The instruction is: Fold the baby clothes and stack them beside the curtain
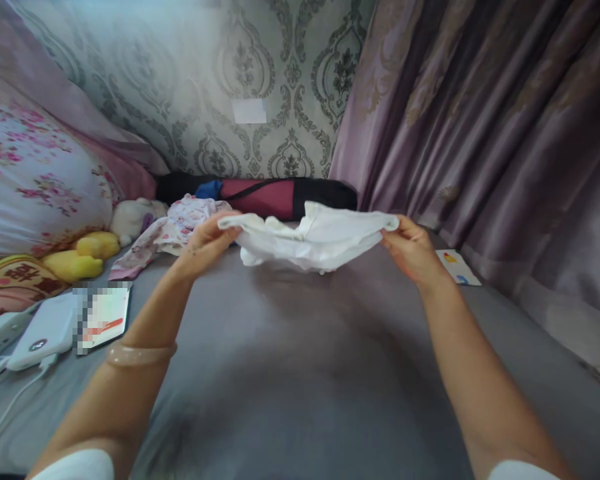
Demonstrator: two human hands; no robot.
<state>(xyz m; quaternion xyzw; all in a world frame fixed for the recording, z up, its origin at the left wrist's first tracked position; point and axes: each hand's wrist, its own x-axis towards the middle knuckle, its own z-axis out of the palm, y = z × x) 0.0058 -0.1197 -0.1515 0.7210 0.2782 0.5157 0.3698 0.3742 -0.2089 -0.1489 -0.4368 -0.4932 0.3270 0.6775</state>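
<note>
A white cloth garment [310, 243] is stretched sideways in the air above the grey bed sheet [300, 373]. Its left end is pinched between the thumb and fingers of my left hand [207, 243]. At the opposite end, my right hand [413, 250] grips the other corner in the same way. The cloth sags a little between the hands, and its lower folds are slightly blurred. A bangle circles my left wrist.
At the left lie a phone [105, 317], a white power bank [47, 333] with a cable, a power strip [5, 333], yellow plush toys [75, 263] and floral clothing [180, 223]. Behind is a red and black bag [265, 199]. A card [457, 267] lies right, near curtains [455, 133].
</note>
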